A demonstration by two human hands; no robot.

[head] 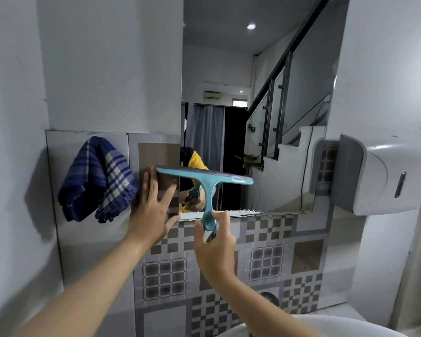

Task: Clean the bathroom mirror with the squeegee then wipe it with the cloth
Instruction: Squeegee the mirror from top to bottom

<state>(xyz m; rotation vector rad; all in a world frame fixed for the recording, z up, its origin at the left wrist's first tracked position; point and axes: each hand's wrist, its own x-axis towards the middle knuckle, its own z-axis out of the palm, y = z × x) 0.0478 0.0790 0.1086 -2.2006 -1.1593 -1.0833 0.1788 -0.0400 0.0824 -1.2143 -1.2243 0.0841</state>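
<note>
A tall mirror (pixel 253 69) hangs on the wall ahead, reflecting a staircase and a curtain. My right hand (pixel 214 242) grips the handle of a teal squeegee (pixel 206 181), whose blade lies flat across the mirror's lower left part and overhangs its left edge. My left hand (pixel 153 210) rests flat with fingers spread on the tiled wall beside the mirror's lower left corner, touching the blade's left end. A blue and white checked cloth (pixel 97 178) hangs on the wall to the left, apart from both hands.
A white and grey paper dispenser (pixel 379 173) juts from the right wall next to the mirror. Patterned brown and grey tiles (pixel 265 259) cover the wall below. The rim of a white basin (pixel 326 327) shows at the bottom right.
</note>
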